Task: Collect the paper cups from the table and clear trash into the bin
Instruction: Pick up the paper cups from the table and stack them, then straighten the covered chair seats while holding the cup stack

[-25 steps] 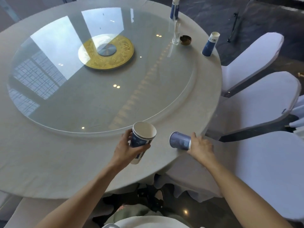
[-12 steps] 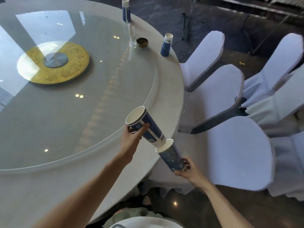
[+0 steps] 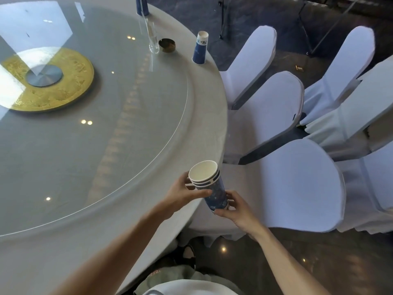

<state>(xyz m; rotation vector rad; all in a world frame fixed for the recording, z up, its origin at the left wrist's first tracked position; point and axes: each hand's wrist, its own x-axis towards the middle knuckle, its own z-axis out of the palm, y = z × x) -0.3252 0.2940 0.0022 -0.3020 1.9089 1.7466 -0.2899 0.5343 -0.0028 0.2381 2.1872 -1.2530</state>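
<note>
A nested cup stack (image 3: 209, 184) is gripped by the left hand (image 3: 182, 193) and right hand (image 3: 238, 206). An upturned paper cup (image 3: 200, 48) and another cup (image 3: 142, 5) remain uncollected; no bin is seen.

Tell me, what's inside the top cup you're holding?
The stack of cups is held by the left hand and right hand. The top cup's white inner wall shows nothing in it; its bottom is out of sight.

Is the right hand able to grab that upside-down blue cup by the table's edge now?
Probably not yet. The right hand is busy holding the bottom of the stacked cups, and the upside-down cup stands far along the table edge. Nothing blocks the way, though.
</note>
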